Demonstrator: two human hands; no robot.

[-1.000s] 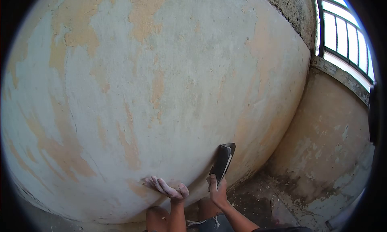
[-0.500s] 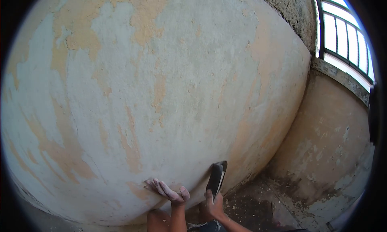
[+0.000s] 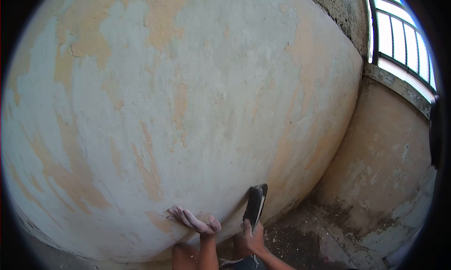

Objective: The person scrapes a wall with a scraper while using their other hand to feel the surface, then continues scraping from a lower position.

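Observation:
Pale dust coats my left hand [image 3: 196, 223], which has its fingers spread near the lower part of the peeling wall [image 3: 221, 110]; whether the fingertips touch the wall is hard to tell. To its right, my right hand [image 3: 253, 237] grips the lower end of a dark, flat, long tool [image 3: 255, 204] with a light strip along its side. The tool stands tilted upward, its top end at or very close to the wall. Patches of orange-beige show through the wall's whitish coat.
A second stained wall [image 3: 376, 162] meets the first at a corner on the right. Above its ledge [image 3: 399, 89] stands a metal railing [image 3: 406, 47]. Debris specks the dark floor [image 3: 293, 237]. My bare knee [image 3: 184, 256] is at the bottom.
My right hand and the dark tool have shifted slightly right, with the tool's top a little higher. My left hand is almost unmoved.

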